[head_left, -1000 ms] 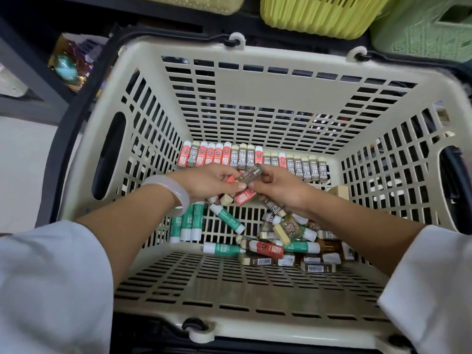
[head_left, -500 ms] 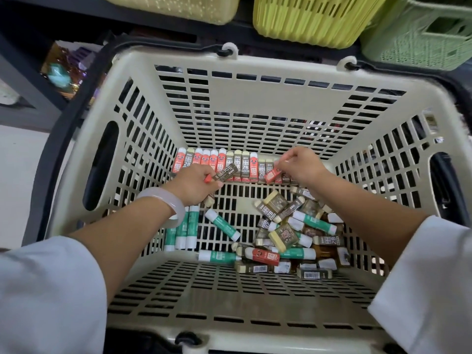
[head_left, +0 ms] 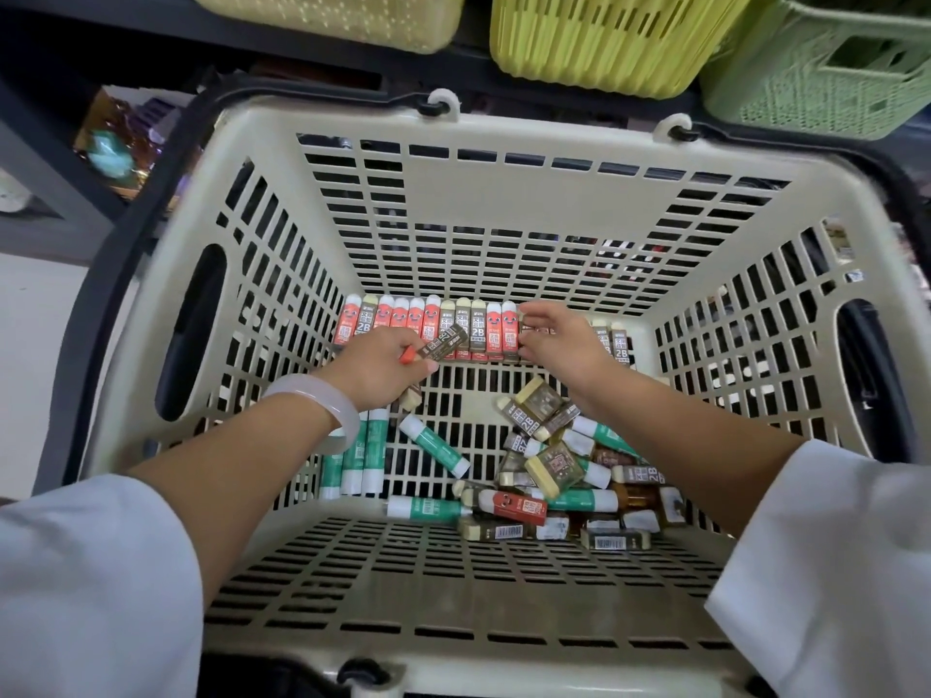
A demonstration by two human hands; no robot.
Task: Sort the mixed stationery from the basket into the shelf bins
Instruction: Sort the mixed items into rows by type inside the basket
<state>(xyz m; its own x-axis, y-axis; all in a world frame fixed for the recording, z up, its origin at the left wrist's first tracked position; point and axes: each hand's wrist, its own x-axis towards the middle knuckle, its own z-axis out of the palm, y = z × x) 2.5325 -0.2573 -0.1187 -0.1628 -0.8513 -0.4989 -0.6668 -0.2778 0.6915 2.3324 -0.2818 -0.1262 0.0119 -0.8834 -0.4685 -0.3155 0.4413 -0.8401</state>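
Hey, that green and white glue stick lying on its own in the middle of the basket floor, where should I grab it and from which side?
Pinch the green-and-white glue stick across its green middle, fingers coming straight down from above. It lies flat and slanted on the beige slotted basket floor, apart from the pile, so both long sides are free; its rounded ends would probably slip.

One cream slotted basket point(head_left: 468, 204), centre; three shelf bins point(head_left: 604, 37) along top edge; two hands point(head_left: 378, 367); erasers point(head_left: 428, 330) too heaped to count.
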